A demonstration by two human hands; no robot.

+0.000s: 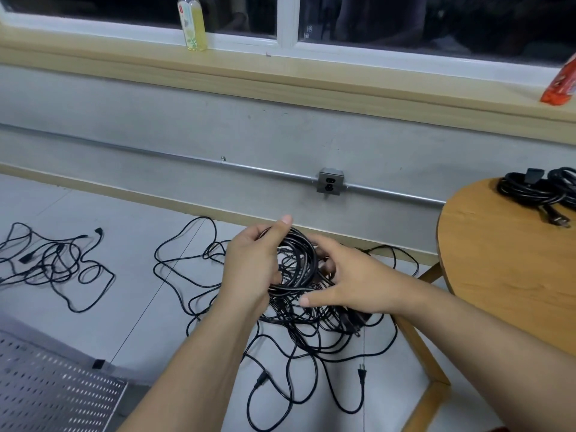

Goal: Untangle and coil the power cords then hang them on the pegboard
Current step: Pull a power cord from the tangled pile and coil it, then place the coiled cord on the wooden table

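Grey tiled floor (140,219) strewn with tangled black power cords (290,319).
Left hand (252,266) has its fingers clamped on a black cord coil (311,260); right hand (352,275) grip unclear.

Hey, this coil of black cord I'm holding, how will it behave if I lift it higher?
Probably floppy: the coil has uneven loops in the left hand and may splay if gripped loosely. It seems to run on into the floor tangle, so lifting would likely drag that along. Thin cord, so likely light.
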